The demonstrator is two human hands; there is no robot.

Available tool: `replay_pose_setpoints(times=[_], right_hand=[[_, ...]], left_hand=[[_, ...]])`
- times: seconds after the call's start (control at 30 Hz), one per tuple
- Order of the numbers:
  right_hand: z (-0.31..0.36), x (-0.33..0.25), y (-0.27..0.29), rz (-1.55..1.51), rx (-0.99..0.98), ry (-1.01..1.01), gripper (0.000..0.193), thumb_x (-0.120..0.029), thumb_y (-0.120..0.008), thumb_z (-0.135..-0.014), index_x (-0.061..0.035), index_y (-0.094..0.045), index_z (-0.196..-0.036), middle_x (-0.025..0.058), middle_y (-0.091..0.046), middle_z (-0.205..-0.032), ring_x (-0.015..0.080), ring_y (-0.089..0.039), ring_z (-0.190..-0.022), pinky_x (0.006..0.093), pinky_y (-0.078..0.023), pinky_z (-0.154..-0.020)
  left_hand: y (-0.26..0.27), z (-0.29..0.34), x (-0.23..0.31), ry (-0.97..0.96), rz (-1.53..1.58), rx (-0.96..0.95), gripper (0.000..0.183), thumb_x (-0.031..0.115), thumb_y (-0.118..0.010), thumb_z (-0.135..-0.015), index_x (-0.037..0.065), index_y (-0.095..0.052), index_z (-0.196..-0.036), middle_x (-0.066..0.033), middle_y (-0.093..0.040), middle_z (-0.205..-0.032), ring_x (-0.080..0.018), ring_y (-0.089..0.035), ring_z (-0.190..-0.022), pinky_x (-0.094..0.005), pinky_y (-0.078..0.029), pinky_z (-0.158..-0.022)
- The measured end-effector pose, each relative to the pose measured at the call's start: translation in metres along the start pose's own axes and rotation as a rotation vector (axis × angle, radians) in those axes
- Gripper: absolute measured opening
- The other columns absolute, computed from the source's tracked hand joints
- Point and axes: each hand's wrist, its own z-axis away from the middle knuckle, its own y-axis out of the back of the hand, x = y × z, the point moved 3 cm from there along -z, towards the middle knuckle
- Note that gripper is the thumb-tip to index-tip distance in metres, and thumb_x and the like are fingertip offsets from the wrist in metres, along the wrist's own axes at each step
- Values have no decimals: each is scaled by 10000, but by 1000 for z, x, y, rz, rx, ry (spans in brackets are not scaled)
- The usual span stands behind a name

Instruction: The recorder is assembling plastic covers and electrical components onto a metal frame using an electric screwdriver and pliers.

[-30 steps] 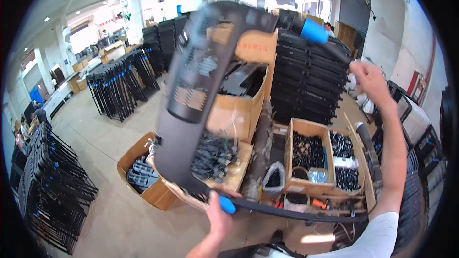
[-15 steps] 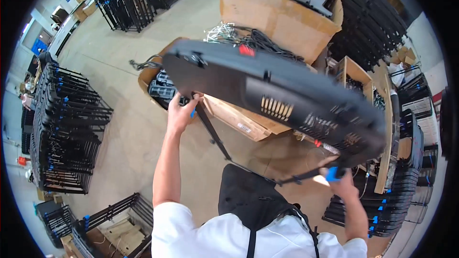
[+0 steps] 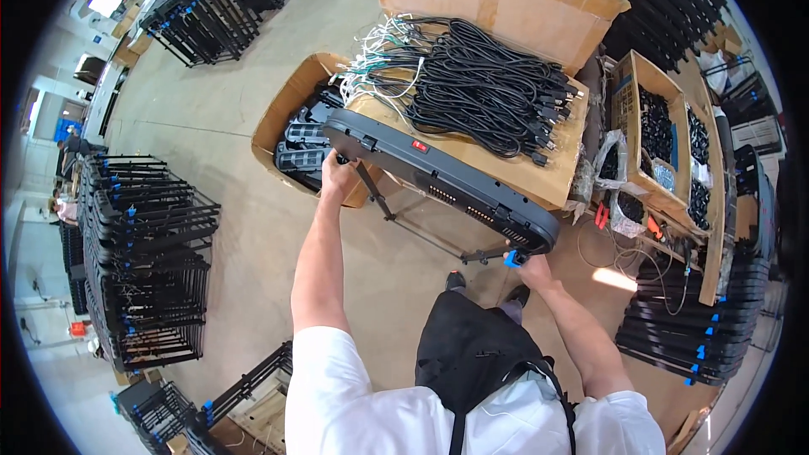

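Note:
A long black housing (image 3: pixel 447 170) with vent slots and a red switch slants across the middle, joined to a frame of thin black tubes (image 3: pixel 413 232). My left hand (image 3: pixel 339 175) is closed at the underside of its left end, where one tube meets the housing. At the lower right end, my right hand (image 3: pixel 533 270) is closed by the joint with a blue piece (image 3: pixel 515 259); part of its fingers is hidden. Just beyond the housing, several coiled black power cords (image 3: pixel 489 88) with plugs and white-and-green wire ends lie on a cardboard-topped surface (image 3: pixel 552 181).
An open carton (image 3: pixel 291 76) with grey-black plastic parts stands left of the cords; a big carton (image 3: pixel 497 0) stands behind. Wooden bins (image 3: pixel 653 131) of small black parts are at the right. Stacked black frames (image 3: pixel 152 261) stand left; more (image 3: pixel 691 312) stand lower right.
The housing has turned from showing its broad face to lying more edge-on, and has come lower. My right hand has moved inward. The cords, hidden before, now show.

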Motion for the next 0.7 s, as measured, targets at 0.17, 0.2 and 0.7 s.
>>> replay_pose_setpoints(times=[0.17, 0.2, 0.7], right_hand=[[-30, 29, 14, 532, -79, -184, 424, -348, -693, -908, -24, -707, -1181, 251, -729, -1102, 414, -693, -1061, 482, -554, -916], [-35, 35, 22, 688, -166, -288, 437, -346, -661, -894, -31, -697, -1195, 271, -731, -1033, 451, -693, -1034, 524, -560, -915], [-22, -46, 4, 10, -30, -309, 752, -361, -896, -733, 13, -586, -1307, 159, -727, -1127, 266, -698, -1052, 408, -546, -933]], left_hand=[[-37, -30, -12, 32, -106, 19, 517, 84, -792, -881, 48, -581, -1352, -168, -705, -1232, -310, -658, -1153, -391, -491, -1007], [-48, -30, -16, 28, -100, 5, 517, 84, -792, -881, 48, -581, -1352, -168, -705, -1232, -310, -658, -1153, -391, -491, -1007], [-139, 138, 113, 211, 1279, -406, 861, 740, -488, -977, 100, -401, -1546, -103, -549, -1467, -265, -530, -1338, -487, -479, -1089]])
